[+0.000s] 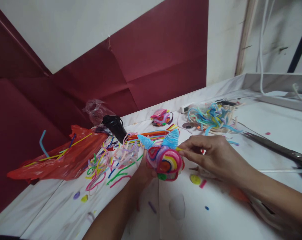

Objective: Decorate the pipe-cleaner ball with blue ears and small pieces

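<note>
My left hand is closed around the back of a round pipe-cleaner figure coiled in pink, red, yellow and purple, with two pale blue cones on top. It is held just above the white table. My right hand comes in from the right, its fingertips pinched at the figure's upper right edge, by the right blue cone. What the pinch holds is too small to name.
Loose pipe cleaners lie left of the figure beside a red plastic bag. A black cup, a small pink coiled piece, a tangle of blue and cream pipe cleaners and scissors lie behind and right.
</note>
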{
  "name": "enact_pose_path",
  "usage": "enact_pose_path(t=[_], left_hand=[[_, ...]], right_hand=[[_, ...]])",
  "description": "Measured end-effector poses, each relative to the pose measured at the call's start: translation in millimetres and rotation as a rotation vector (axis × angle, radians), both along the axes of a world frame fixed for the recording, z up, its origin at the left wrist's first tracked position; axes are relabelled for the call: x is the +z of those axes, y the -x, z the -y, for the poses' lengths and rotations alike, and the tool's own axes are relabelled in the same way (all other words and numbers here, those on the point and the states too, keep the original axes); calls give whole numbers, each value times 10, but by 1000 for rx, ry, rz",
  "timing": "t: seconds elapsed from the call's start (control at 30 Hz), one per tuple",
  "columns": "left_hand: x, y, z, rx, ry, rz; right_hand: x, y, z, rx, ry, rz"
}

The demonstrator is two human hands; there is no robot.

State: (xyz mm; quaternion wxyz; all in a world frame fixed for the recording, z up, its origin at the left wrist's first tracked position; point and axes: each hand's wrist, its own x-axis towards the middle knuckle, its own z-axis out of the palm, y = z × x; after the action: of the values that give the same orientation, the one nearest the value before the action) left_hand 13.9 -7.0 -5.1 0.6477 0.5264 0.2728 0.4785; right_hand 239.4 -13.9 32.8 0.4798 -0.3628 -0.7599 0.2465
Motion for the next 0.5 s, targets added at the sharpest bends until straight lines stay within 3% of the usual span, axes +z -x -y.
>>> enact_pose_path(t=[0.1, 0.5], left_hand=[[-44, 27, -18, -52, -130, 19], [-58, 36, -17, 5, -134, -7]], right_hand=[[13, 7, -3, 4, 25, 11], [-39, -29, -34, 3, 67, -9]])
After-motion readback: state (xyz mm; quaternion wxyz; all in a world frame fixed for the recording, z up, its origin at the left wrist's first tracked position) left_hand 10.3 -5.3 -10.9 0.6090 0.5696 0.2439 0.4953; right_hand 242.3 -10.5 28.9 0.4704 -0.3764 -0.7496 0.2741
